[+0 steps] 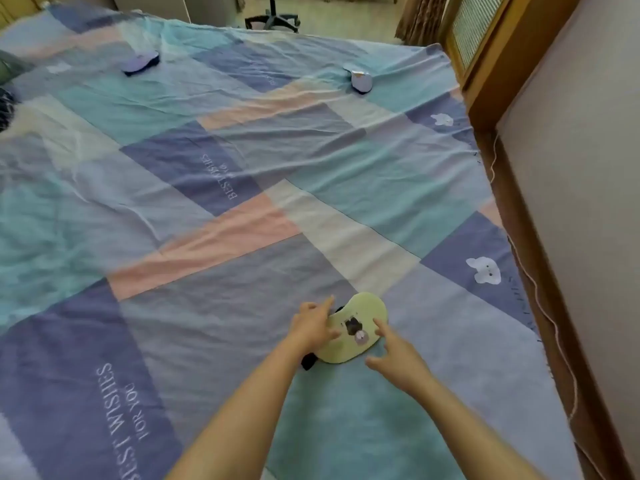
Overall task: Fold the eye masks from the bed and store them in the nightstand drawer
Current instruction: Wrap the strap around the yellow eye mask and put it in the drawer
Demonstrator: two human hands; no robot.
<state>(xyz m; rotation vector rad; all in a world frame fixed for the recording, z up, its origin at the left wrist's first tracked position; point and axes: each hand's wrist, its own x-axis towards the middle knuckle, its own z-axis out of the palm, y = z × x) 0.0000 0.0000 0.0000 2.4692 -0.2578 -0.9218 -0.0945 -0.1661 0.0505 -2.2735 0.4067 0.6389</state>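
A pale yellow eye mask point(360, 315) with a small dark animal print lies flat on the bed near its right side; its black strap pokes out underneath at the lower left. My left hand point(311, 323) rests on the mask's left edge with fingers spread. My right hand point(394, 355) touches its right edge with straight fingers. Two blue-purple eye masks lie far up the bed: one at the far left point(140, 63), one at the far right point(361, 80), both apart from my hands. The nightstand is not in view.
The bed is covered by a wrinkled patchwork sheet point(207, 209) in blue, teal and pink. A wall point(581, 202) and a wooden frame point(491, 64) run close along the bed's right side, with a thin cord on the floor strip. An office chair base point(273, 20) stands beyond the bed.
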